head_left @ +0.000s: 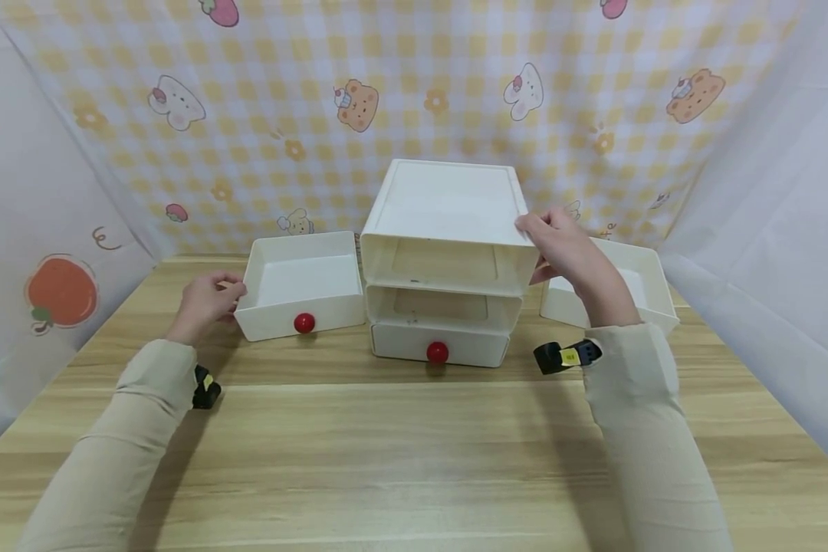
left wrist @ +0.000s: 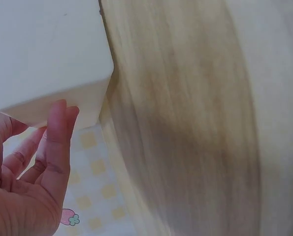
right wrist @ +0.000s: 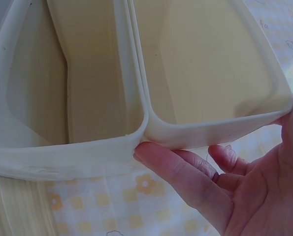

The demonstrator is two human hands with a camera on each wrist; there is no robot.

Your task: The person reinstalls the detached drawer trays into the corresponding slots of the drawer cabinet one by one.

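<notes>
A white three-tier drawer cabinet (head_left: pixel 448 201) stands mid-table; its upper two compartments are open-fronted and hollow, and a drawer front with a red knob (head_left: pixel 438 353) fills the bottom one. My right hand (head_left: pixel 567 249) grips the top tier's right side, thumb at the top edge, a fingertip by the seam between tiers in the right wrist view. Left of the cabinet sits a loose white drawer (head_left: pixel 331 310) with its own red knob (head_left: pixel 304 323). My left hand (head_left: pixel 208 303) pinches its left wall, fingers against the outer face, thumb partly hidden behind the rim.
A second loose white drawer (head_left: pixel 638 280) lies right of the cabinet, partly covered by my right forearm. Behind everything hangs a yellow checked cloth (head_left: pixel 428 69) with cartoon prints. The wooden table (head_left: pixel 414 460) runs forward from the cabinet, with pale cloth at both sides.
</notes>
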